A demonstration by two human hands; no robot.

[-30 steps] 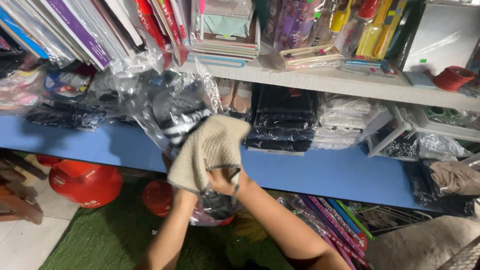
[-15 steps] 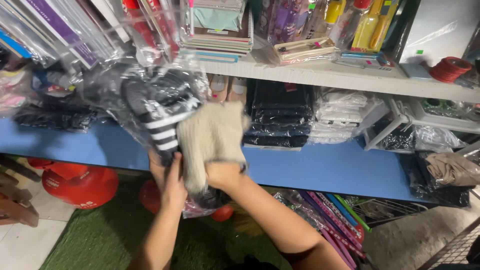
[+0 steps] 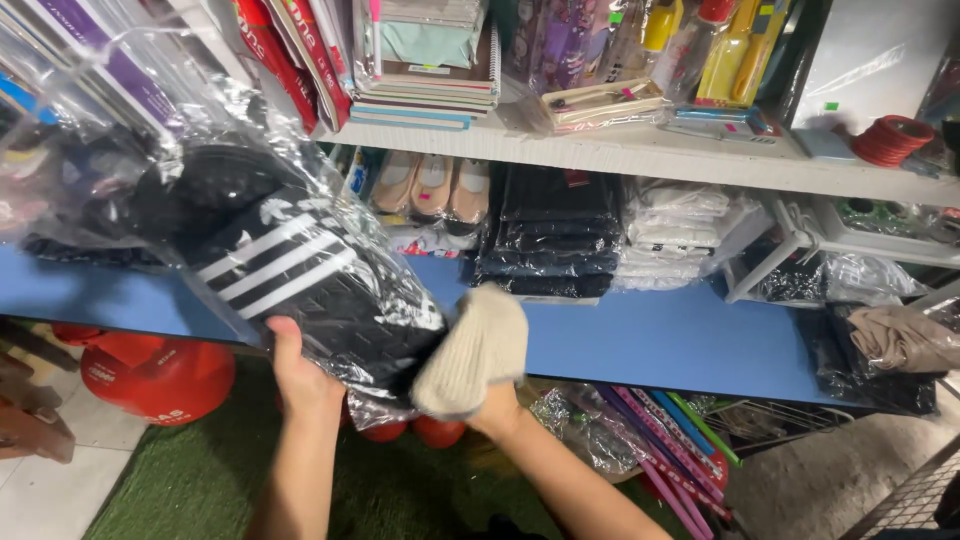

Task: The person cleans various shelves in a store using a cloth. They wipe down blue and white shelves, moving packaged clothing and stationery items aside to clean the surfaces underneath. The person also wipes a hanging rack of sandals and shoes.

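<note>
Far left of your grip: a red ball (image 3: 150,375) sits low on the floor, under the blue shelf (image 3: 650,340), next to green turf (image 3: 200,480).

Your left hand (image 3: 300,375) is closed on the lower edge of a clear plastic bag (image 3: 230,215), thumb on top. The bag runs up and left from that hand and is full of black garments with white stripes (image 3: 280,265). Its mouth points down-right, toward your other hand.

Your right hand (image 3: 495,410) is clamped on a beige knitted piece (image 3: 475,350), holding it from below. One end of the knit touches the bag mouth and looks just inside the plastic. The rest is outside, hanging over your fingers. I can't tell how deep it goes, as the film glare hides the edge.

Judgement: the knit looks partly in, mostly out. Still left: the bulk of it has to clear the bag opening, and the bag isn't closed or set down.

Behind and above your right grip: stacked black packs (image 3: 550,235) and white packs (image 3: 670,235) on the blue shelf. Above them, notebooks (image 3: 425,95) on the white shelf (image 3: 640,160). Further right: a roll of red tape (image 3: 892,140), and a tan cloth (image 3: 905,340) lying on dark bags.
</note>
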